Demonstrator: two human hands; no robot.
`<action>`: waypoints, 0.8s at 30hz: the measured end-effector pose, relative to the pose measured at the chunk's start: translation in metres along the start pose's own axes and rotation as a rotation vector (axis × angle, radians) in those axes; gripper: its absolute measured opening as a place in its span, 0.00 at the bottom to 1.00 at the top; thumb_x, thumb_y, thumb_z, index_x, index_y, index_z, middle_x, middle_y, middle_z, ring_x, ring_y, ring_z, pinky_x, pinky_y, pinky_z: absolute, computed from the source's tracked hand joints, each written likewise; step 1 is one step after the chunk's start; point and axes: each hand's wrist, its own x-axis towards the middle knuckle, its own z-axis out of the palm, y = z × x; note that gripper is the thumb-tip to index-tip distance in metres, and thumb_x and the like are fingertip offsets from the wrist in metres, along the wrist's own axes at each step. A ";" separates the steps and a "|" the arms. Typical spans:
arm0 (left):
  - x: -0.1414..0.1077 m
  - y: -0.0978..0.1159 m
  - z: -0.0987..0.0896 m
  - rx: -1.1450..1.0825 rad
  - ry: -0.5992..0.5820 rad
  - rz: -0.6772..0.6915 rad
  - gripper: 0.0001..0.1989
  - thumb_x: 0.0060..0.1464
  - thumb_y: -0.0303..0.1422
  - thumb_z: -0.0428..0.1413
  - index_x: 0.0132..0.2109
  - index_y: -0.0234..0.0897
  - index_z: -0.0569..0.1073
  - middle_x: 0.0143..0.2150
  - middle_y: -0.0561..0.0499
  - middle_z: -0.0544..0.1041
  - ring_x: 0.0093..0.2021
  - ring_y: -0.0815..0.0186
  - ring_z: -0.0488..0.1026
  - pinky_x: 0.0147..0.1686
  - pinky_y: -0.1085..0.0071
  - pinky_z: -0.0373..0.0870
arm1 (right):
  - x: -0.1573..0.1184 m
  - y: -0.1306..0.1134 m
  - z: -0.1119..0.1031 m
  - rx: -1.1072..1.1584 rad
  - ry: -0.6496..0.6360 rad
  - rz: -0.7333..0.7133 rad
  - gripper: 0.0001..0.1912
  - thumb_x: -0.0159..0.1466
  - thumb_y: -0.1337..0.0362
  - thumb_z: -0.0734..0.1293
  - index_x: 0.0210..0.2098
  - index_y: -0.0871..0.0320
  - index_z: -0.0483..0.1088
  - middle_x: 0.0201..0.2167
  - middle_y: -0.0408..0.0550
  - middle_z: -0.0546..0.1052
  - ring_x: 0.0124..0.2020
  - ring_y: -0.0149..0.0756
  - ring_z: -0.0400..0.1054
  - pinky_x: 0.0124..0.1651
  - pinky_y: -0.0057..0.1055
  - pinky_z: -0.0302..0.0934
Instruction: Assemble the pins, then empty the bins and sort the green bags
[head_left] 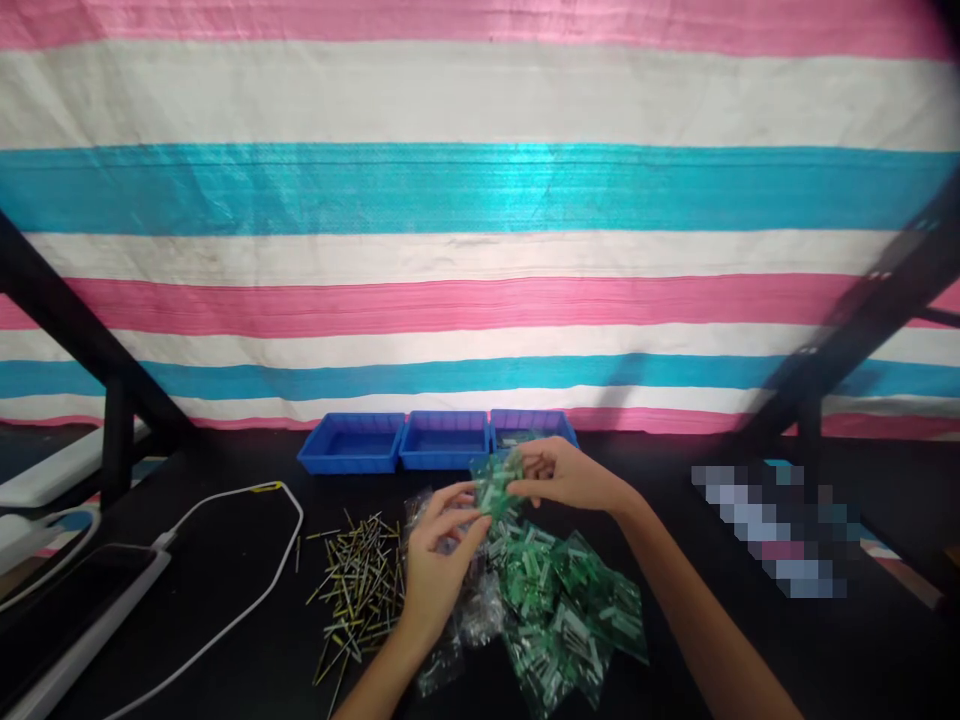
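Between my two hands is a small green-tinted clear plastic bag [493, 487] with pale pieces inside, raised above the table. My left hand [441, 545] grips its lower left edge between thumb and fingers. On the upper right side, my right hand [559, 474] pinches the same bag. Below my right hand lies a pile of similar green bags [562, 610]. Clear plastic bags [480, 608] lie partly hidden behind my left hand. To the left of that hand is a heap of thin metal rods [364, 575], silver and gold-coloured.
Three blue trays stand in a row at the back: left [351, 464], middle [444, 461] and right [534, 414], the last holding something bagged. A white cable [240, 608] runs to a phone-like device [82, 610] at left. Black frame bars [817, 355] slope at both sides before a striped sheet [480, 190].
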 end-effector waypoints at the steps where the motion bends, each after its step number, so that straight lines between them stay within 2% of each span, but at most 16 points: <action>1: 0.000 0.001 0.001 -0.017 -0.013 -0.021 0.08 0.51 0.35 0.56 0.32 0.37 0.77 0.46 0.44 0.71 0.44 0.59 0.70 0.31 0.71 0.70 | 0.000 0.006 -0.007 -0.008 0.069 0.013 0.13 0.58 0.55 0.66 0.35 0.59 0.68 0.21 0.39 0.69 0.21 0.28 0.65 0.24 0.25 0.60; 3: -0.001 0.002 0.001 -0.061 -0.037 -0.066 0.10 0.52 0.37 0.54 0.37 0.37 0.76 0.46 0.44 0.70 0.43 0.60 0.70 0.26 0.74 0.69 | 0.000 0.021 -0.022 -0.078 0.289 0.037 0.16 0.59 0.53 0.64 0.37 0.59 0.66 0.22 0.40 0.69 0.22 0.30 0.65 0.25 0.26 0.60; 5: -0.001 0.003 0.000 -0.100 -0.045 -0.109 0.11 0.54 0.38 0.52 0.37 0.37 0.74 0.44 0.45 0.70 0.38 0.64 0.70 0.22 0.76 0.67 | -0.001 0.040 -0.038 -0.234 0.551 0.104 0.16 0.60 0.51 0.61 0.33 0.60 0.66 0.21 0.43 0.70 0.24 0.33 0.66 0.26 0.29 0.59; 8: -0.002 0.005 0.000 -0.134 -0.068 -0.143 0.12 0.54 0.38 0.50 0.35 0.36 0.74 0.41 0.46 0.70 0.29 0.69 0.68 0.19 0.77 0.64 | -0.001 0.069 -0.053 -0.500 0.782 0.216 0.18 0.58 0.50 0.61 0.27 0.60 0.67 0.24 0.49 0.73 0.27 0.38 0.67 0.31 0.33 0.61; 12: -0.002 0.007 0.001 -0.170 -0.102 -0.158 0.13 0.54 0.39 0.50 0.35 0.35 0.74 0.37 0.47 0.69 0.27 0.69 0.66 0.19 0.77 0.63 | 0.002 0.089 -0.050 -0.528 0.811 0.319 0.16 0.57 0.54 0.63 0.37 0.60 0.70 0.29 0.50 0.76 0.30 0.39 0.69 0.34 0.34 0.61; 16: -0.003 0.006 0.001 -0.190 -0.146 -0.178 0.14 0.54 0.40 0.49 0.34 0.34 0.73 0.33 0.48 0.68 0.27 0.69 0.64 0.19 0.77 0.63 | 0.003 0.089 -0.042 -0.575 0.776 0.332 0.16 0.59 0.57 0.62 0.45 0.56 0.67 0.29 0.45 0.76 0.31 0.39 0.69 0.33 0.32 0.60; 21: -0.003 0.005 0.000 -0.185 -0.168 -0.184 0.13 0.55 0.39 0.49 0.33 0.35 0.73 0.35 0.48 0.68 0.28 0.69 0.65 0.20 0.77 0.62 | 0.002 0.089 -0.038 -0.709 0.705 0.357 0.12 0.57 0.61 0.63 0.40 0.56 0.72 0.35 0.47 0.75 0.30 0.36 0.67 0.32 0.31 0.59; 24: -0.003 0.003 0.000 -0.166 -0.169 -0.167 0.14 0.55 0.39 0.49 0.33 0.35 0.73 0.35 0.48 0.68 0.27 0.70 0.65 0.20 0.77 0.61 | 0.003 0.088 -0.036 -0.789 0.653 0.321 0.10 0.58 0.60 0.62 0.34 0.56 0.74 0.36 0.47 0.74 0.35 0.39 0.67 0.35 0.32 0.60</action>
